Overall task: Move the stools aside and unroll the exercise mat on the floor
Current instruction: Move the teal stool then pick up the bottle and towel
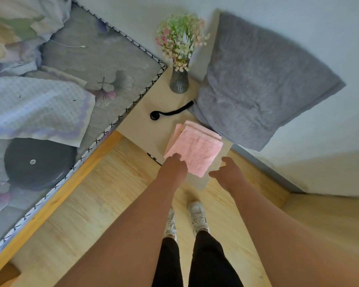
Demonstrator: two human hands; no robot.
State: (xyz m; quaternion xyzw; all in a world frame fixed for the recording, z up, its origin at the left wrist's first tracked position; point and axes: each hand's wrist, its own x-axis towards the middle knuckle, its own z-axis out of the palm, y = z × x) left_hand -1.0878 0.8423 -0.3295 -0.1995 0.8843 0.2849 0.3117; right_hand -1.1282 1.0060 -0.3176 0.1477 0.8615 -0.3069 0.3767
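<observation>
Where the frame ends at the near edge, both forearms and the black-clad legs are cut off, and only two pale shoes show on the wood floor; beyond them the left hand reaches forward with its fingers curled down onto the near edge of a folded pink towel, though whether it pinches the cloth I cannot tell, since the fingertips are hidden; the right hand hangs open just right of the towel, fingers spread, apart from it; the towel lies on the near end of a pale wooden stool, covering much of that end, so the stool's near corner and legs are hard to make out; this light, flat-topped stool stands between the bed on the left and the wall on the right; farther along its top lies a black cord ending in a round ring, then a grey vase of small pink and green flowers; a grey cushion leans against the wall at the right, hiding the stool's right side; on the bed, a dark round disc lies partly under a checked pillow, with rumpled bedding cut off at the far left; no mat can be made out.
</observation>
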